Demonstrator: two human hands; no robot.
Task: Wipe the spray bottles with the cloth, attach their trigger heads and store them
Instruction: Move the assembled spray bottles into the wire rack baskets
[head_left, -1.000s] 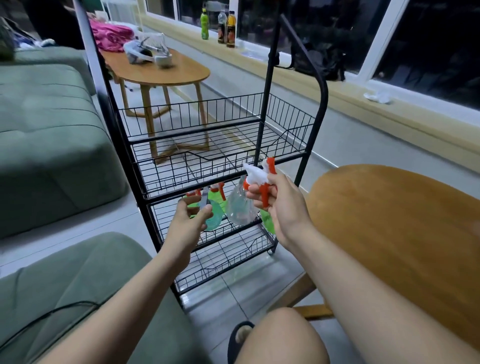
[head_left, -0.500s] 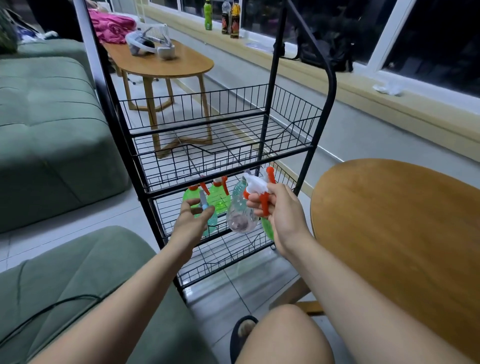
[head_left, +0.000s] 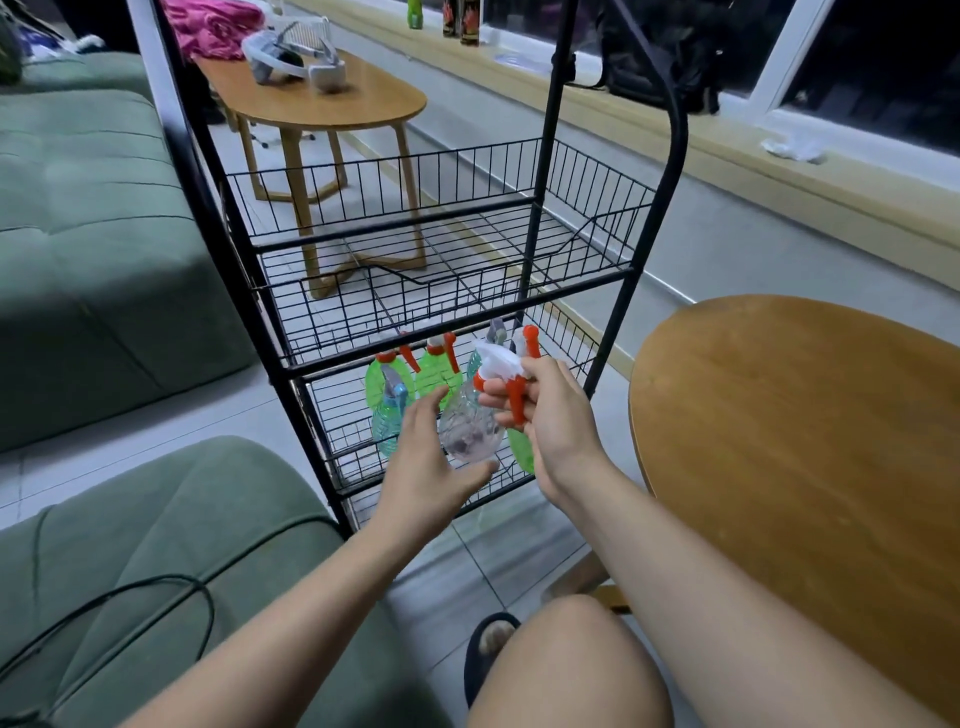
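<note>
Before the rack's (head_left: 544, 156) lower shelf, my right hand (head_left: 556, 421) gripped the bottle (head_left: 467, 426) by its trigger head (head_left: 498, 364); my left hand (head_left: 426, 467), fingers spread, hovered beside it. It looked light and slick, so the neck seemed the safest hold.

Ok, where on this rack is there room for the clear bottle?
The upper basket is bare wall to wall. The shelf below is crowded: green bottles and a blue bottle at left, another green bottle behind your right hand.
</note>
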